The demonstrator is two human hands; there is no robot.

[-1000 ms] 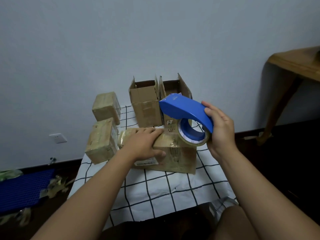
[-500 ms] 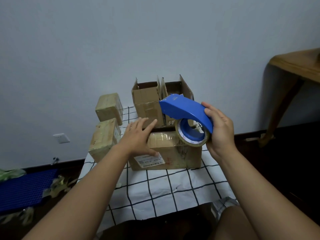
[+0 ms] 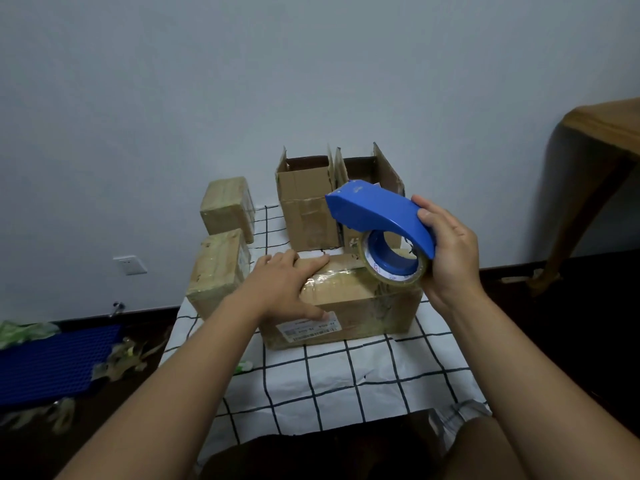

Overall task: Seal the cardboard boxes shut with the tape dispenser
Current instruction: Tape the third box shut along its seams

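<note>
1. The cardboard box (image 3: 349, 303) being worked on is seen lying on the checked cloth (image 3: 346, 382), near the front of the group of boxes, with its long side and a printed label (image 3: 308, 328) turned toward the person. Glossy tape is already seen across its top.
2. The box is judged to be light and fairly stiff, though its top flaps are likely to give under pressure. It is best steadied flat from above, near an edge, so that the seam is left free.
3. The left hand (image 3: 280, 289) is laid on the top left part of the box with fingers spread and mostly straight, while the thumb reaches down the front face to the label. Nothing is gripped; the box is only pressed and steadied.
4. The tape dispenser (image 3: 381, 216) is held by the right hand (image 3: 450, 258), whose fingers are curled over the rear of the blue plastic shell. The tape roll (image 3: 394, 263) is hung just above the right end of the box; whether it touches cannot be told.
5. The dispenser is judged to be rigid and smooth, and is best grasped round its back hump.
6. Behind, two open boxes (image 3: 308, 206) are stood against the wall, and two taped boxes (image 3: 221, 244) are set to the left.
</note>
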